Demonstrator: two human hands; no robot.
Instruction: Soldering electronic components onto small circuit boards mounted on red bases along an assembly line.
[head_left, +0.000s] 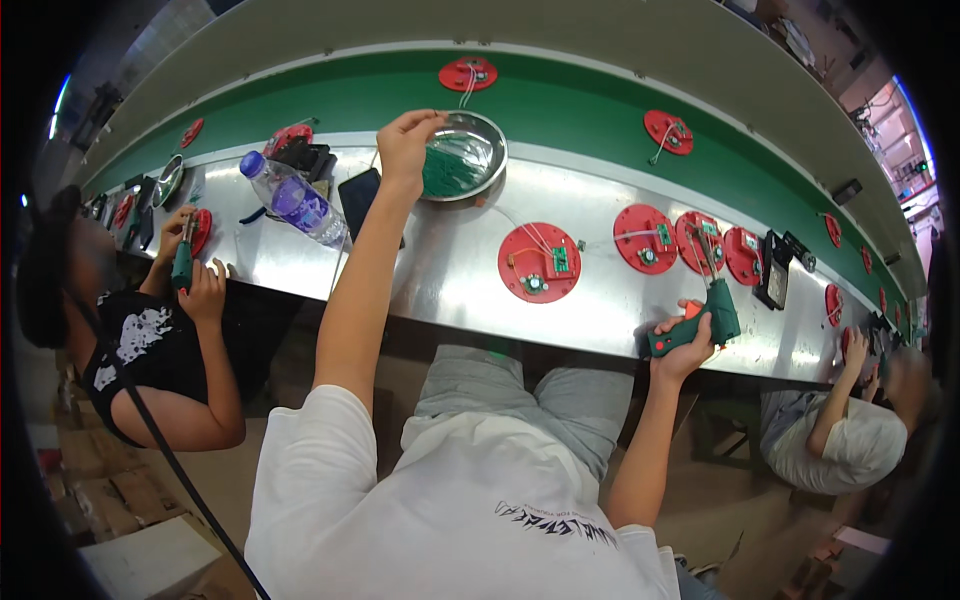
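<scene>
My left hand [405,150] is raised at the left rim of a round metal bowl [496,150]. Its fingers are pinched together; what they hold, if anything, is too small to make out. Inside the bowl lies a heap of small green pieces [450,172]. My right hand [690,345] grips a green pistol-shaped cordless screwdriver [718,312] with an orange-red trigger, its thin front end pointing up toward a red disc [697,243] with a small circuit board. Between my hands, another red disc [539,262] lies flat, with wires and a green board on it.
More red discs [645,239] lie at the right of the metal table [440,280] and along the green belt [570,110]. A purple-labelled bottle [298,203] and dark phone [360,200] are to the left. Co-workers sit at both sides; the left one's hand [205,290] holds a similar tool.
</scene>
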